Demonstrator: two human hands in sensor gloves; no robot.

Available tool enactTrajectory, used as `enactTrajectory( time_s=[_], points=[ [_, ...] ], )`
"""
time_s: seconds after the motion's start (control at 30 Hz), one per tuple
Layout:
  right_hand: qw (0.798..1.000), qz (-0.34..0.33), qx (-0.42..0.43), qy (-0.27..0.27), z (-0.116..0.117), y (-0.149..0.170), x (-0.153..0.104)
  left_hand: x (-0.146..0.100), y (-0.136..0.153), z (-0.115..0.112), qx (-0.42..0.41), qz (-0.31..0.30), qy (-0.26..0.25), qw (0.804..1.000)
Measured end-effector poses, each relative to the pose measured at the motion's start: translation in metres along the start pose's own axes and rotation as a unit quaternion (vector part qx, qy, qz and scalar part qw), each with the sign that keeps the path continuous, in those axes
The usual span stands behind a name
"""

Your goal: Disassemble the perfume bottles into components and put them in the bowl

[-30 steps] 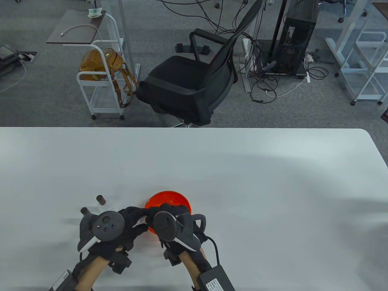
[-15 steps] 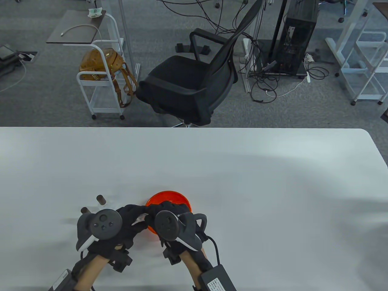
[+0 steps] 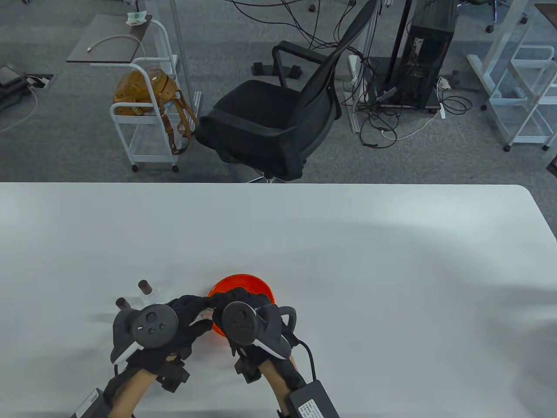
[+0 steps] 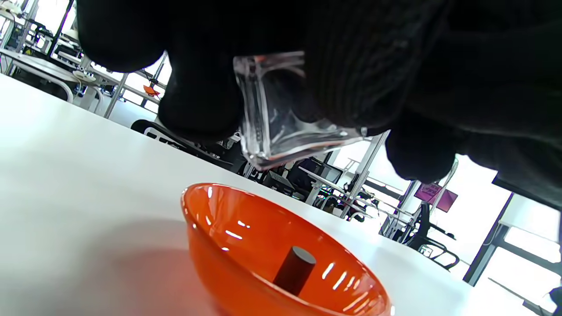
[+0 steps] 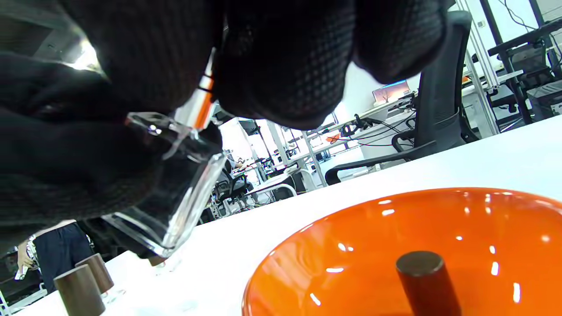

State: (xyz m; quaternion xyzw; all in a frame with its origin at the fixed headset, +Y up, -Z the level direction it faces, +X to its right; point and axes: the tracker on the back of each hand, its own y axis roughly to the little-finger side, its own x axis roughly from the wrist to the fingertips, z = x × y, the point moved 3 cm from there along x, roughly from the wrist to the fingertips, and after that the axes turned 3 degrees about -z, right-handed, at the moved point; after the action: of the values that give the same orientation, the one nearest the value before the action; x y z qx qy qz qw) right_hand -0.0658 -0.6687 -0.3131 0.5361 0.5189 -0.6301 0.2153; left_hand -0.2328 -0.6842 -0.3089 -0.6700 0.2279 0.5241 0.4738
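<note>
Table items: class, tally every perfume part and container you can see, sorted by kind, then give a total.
Dark brown caps: 3 (in bowl, table)
Clear glass bottles: 1, held
Orange bowls: 1
Total: 5

The table view is evenly and brightly lit, with soft shadows. In both wrist views, windows are blown out, gloved fingers (image 4: 364, 66) are underexposed, and glare spots fleck the bowl (image 5: 505, 219).

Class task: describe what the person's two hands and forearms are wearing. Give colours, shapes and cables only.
Both the left hand and right hand wear black knit gloves. Each carries a round dark-grey tracker with a white strip. Forearms are bare, with black strapped boxes; a black cable loops beside the right wrist.
</note>
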Motion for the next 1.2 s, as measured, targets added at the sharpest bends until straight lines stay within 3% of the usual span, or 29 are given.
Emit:
enactTrajectory(
  time_s=[0.7, 0.87, 1.0, 1.2],
  points=[
    [1.0, 0.0, -0.011, 0.016, 0.0014, -0.0003, -0.0007, -0.0024, 0.0052, -0.0024, -0.001, 0.004, 0.011, 1.0],
    [1.0, 0.002, 0.002, -0.009, 0.0043, 0.0011, -0.0004, -0.001, 0.0036, -0.0043, 0.011, 0.003, 0.005, 1.0],
    [1.0, 0.001, -0.01, 0.008, 0.0019, 0.001, -0.0003, -0.0012, 0.0057, -0.0028, -0.005, 0.004, 0.009, 1.0],
    [1.0, 0.002, 0.003, -0.008, 0.0032, 0.0003, 0.0, -0.0012, 0.003, -0.0024, -0.001, 0.002, 0.001, 1.0]
  ],
)
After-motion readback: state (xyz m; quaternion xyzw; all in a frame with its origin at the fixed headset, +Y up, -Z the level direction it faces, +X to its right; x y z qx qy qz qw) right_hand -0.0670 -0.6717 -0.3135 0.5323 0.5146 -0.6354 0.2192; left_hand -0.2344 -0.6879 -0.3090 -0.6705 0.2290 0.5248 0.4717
